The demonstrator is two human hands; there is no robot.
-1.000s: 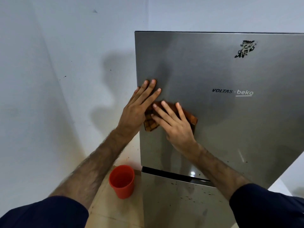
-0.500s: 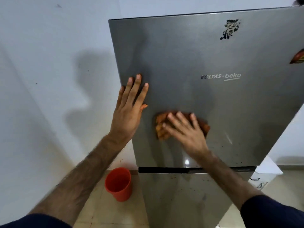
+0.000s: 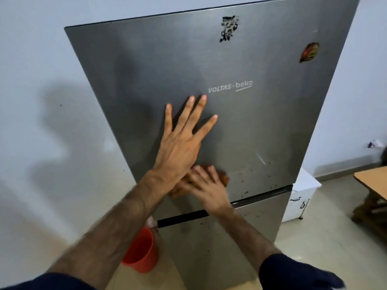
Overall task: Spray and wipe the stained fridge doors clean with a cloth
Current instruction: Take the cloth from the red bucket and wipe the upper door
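Left hand [image 3: 180,143] lies flat, fingers spread, on the fridge door [image 3: 261,126]; at its 5 o'clock, right hand [image 3: 206,186] presses the cloth [image 3: 223,178] flat.

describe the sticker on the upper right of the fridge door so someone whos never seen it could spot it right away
Start at the big grey upper fridge door and find the white brand lettering near its middle. Go up and right, almost to the door's right edge: the sticker is a small, shield-like patch. It is red with some green, unlike the black scribbled mark near the top.
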